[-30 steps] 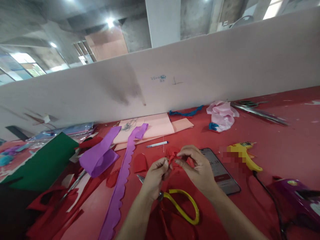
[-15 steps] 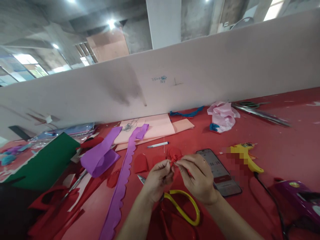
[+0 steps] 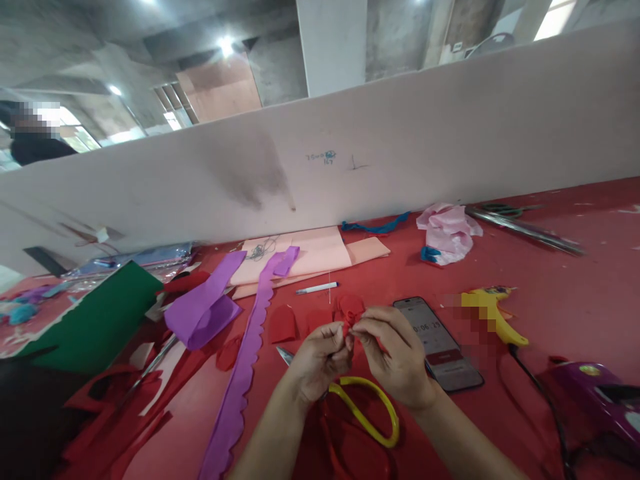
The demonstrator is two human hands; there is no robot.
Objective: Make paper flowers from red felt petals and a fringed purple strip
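A small, folded piece of red fabric (image 3: 351,315) is held above the red tabletop (image 3: 525,280), between the two hands. Its lower end is pinched between the thumb and fingers of the left hand (image 3: 323,360); its right side is gripped by the bent fingertips of the right hand (image 3: 395,350). Yellow-handled metal scissors (image 3: 395,427) are partly covered by the left hand, and a black-edged smartphone (image 3: 443,347) is partly overlapped by the right.

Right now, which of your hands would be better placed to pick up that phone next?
Probably the right hand: it is beside the phone, while the left hand is farther off. Both have fingers on the red piece, though.
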